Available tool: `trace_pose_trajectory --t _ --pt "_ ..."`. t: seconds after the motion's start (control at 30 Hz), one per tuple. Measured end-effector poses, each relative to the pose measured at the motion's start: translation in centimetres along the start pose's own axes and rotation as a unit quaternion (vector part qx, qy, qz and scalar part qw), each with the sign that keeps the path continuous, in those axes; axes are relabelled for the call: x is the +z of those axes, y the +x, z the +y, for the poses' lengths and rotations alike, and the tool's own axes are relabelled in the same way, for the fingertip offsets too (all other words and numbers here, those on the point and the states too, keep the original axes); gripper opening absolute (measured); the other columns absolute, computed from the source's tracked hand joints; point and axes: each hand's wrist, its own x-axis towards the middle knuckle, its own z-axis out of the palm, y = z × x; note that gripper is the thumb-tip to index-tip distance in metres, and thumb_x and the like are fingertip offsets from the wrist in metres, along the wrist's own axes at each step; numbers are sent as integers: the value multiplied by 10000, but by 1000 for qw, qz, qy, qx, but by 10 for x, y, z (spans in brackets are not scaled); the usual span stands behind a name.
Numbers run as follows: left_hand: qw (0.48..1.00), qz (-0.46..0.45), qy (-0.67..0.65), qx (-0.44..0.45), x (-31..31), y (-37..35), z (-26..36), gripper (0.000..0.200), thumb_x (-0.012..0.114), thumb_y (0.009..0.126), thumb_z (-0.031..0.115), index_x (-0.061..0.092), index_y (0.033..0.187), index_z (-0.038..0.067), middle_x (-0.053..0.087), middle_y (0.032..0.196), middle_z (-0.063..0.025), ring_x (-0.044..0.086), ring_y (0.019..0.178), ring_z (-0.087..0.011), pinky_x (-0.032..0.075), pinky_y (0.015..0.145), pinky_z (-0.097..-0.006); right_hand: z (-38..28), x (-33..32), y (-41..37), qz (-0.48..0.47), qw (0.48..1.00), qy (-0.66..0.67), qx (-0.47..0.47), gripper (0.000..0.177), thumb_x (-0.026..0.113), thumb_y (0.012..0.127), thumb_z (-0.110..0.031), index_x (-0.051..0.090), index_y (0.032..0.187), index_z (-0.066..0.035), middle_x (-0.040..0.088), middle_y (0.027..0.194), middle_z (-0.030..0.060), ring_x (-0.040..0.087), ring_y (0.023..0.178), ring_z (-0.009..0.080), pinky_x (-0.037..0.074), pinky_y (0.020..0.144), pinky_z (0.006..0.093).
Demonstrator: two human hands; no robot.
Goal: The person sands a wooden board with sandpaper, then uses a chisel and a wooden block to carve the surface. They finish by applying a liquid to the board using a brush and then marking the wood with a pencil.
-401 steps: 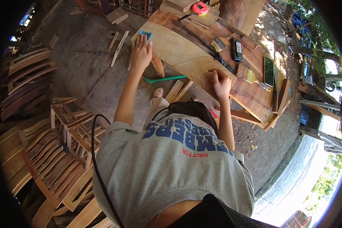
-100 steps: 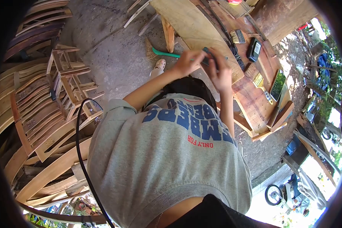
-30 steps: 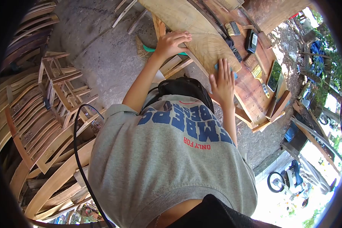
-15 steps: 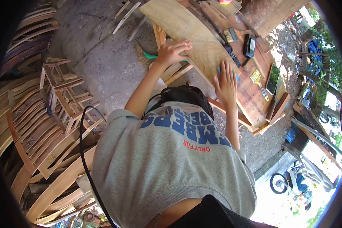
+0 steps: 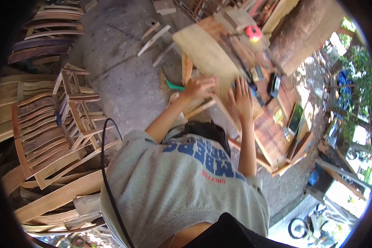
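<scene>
A thin, curved wooden board (image 5: 213, 51) lies on the workbench (image 5: 273, 134). My left hand (image 5: 200, 87) rests with fingers spread on the board's near edge; it is slightly blurred. To its right, my right hand (image 5: 241, 97) lies flat on the board, fingers stretched forward. A blue sheet (image 5: 234, 85) is pressed beneath those fingers, with only small parts showing. Just right of the board are a block-like brush (image 5: 257, 74), a dark case (image 5: 273, 85) and a dark tool.
On the bench's far part sits a red tape measure (image 5: 253, 34). A phone (image 5: 295, 118) lies near its right edge. Wooden frames (image 5: 76, 105) and stacked curved slats (image 5: 41, 118) stand at left. A green strap (image 5: 175, 86) is on the floor.
The camera view has shifted, so the bench appears lower and more of its far side shows. My right hand has slid along the board, away from its near end and closer to my left hand.
</scene>
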Motion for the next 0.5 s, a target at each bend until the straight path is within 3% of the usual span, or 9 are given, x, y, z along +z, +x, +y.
trace_pose_trajectory --t 0.2,0.27,0.33,0.5 --pt "1000 11 13 19 8 -7 1 351 813 557 203 683 881 168 667 948 55 630 997 -143 540 768 -291 21 -30 -94 -62 996 -11 66 639 398 921 -396 243 1432 -43 254 1477 173 226 1376 314 181 1100 475" --pt "999 18 20 22 3 1 -7 347 814 555 195 683 875 157 668 942 51 632 993 -144 539 783 -290 13 -27 -86 -53 996 -22 74 653 395 918 -409 236 1433 -40 249 1478 176 216 1378 321 169 1105 470" --pt "999 8 -8 36 5 -3 -6 415 795 560 235 673 950 160 651 1050 60 601 1035 -119 535 770 -265 -2 -22 -55 -58 996 -29 61 653 394 917 -410 237 1431 -39 255 1478 166 216 1381 303 160 1112 455" --pt "1000 -22 -8 -6 5 -6 -5 411 784 590 297 678 951 129 653 1077 7 609 1026 -172 530 796 -309 -31 3 37 -40 999 -13 -18 635 365 932 -413 247 1425 -31 267 1478 143 219 1383 264 159 1117 434"
